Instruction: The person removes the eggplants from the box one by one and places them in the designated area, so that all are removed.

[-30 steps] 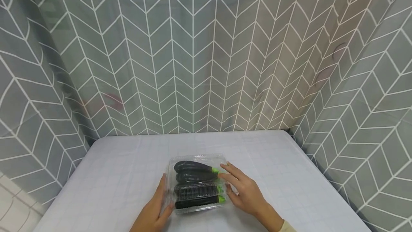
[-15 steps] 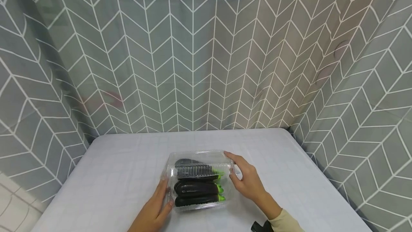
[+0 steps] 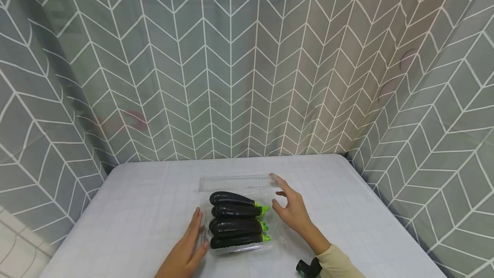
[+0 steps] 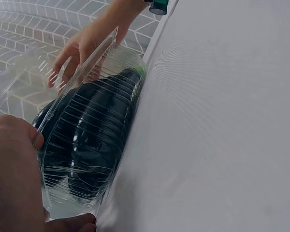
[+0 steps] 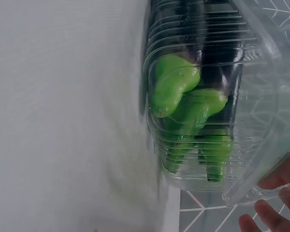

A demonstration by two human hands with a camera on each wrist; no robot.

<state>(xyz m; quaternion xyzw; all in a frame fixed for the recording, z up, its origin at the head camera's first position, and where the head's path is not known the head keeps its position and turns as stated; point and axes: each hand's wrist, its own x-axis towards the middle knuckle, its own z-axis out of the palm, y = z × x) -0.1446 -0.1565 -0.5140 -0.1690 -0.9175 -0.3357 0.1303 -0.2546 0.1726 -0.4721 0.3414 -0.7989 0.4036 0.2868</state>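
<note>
A clear plastic clamshell box (image 3: 241, 249) lies on the white table with its lid (image 3: 233, 182) swung back on the far side. Several dark eggplants (image 3: 236, 211) lie side by side in the box, their green stem ends (image 5: 176, 84) toward the right. My left hand (image 3: 183, 246) holds the box's left side, fingers along the wall and thumb at the near corner. At the lid's right end, my right hand (image 3: 292, 207) touches it with an extended forefinger, the thumb apart and the other fingers loosely bent. Ribbed plastic partly covers the eggplants in both wrist views.
The white-covered table (image 3: 139, 200) has its far edge against a grey curtain (image 3: 231, 76) with a white chevron pattern. Curtain also hangs on both sides. A black device (image 3: 310, 267) sits at the right wrist, beside a beige sleeve (image 3: 339, 263).
The lid has swung up from over the eggplants and away to the far side. My right hand has moved up and away with it, while my left hand stays at the box's side.
</note>
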